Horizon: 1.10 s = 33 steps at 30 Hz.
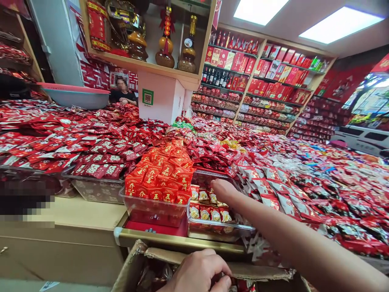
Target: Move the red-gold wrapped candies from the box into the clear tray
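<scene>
Cardboard box [261, 272] cropped below

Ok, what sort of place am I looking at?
Probably a sweets shop: heaped red packets in clear bins, shelves of red boxes and bottles, and a QR code sign.

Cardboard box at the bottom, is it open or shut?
Open: the cardboard box has no closed lid over it, and wrapped packets show inside beside the left hand.

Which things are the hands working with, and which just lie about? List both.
In use, it seems:
- right hand, clear tub, its red-and-gold packets
- left hand, open cardboard box

Just lying about:
- gourd-shaped bottles
- QR-code sign
- pink basin
</scene>
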Each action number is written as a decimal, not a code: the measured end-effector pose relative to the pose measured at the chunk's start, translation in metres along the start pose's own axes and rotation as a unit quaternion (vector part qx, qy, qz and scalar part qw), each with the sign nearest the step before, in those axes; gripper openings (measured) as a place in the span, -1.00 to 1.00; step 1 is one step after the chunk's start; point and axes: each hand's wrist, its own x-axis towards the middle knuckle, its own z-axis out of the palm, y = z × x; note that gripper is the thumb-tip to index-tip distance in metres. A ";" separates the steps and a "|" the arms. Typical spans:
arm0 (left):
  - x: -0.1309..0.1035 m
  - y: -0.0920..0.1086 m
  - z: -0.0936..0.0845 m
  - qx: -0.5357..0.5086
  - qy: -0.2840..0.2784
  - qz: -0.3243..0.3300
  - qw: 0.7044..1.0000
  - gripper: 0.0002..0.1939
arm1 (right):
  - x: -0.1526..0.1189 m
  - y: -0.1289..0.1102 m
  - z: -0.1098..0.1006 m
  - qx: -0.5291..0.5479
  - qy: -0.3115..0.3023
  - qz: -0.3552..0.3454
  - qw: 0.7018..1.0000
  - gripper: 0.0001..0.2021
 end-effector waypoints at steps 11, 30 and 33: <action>0.002 -0.004 -0.002 0.039 -0.034 -0.006 0.999 -0.78 | 0.003 0.004 0.017 -0.011 -0.066 0.031 0.997 -0.79; 0.003 -0.004 -0.002 0.029 -0.008 0.012 0.999 -0.80 | 0.009 0.004 0.009 -0.013 -0.169 0.002 0.986 -0.80; 0.003 0.000 -0.003 0.029 0.005 0.004 1.000 -0.81 | 0.012 0.005 0.007 0.001 -0.155 0.001 0.988 -0.81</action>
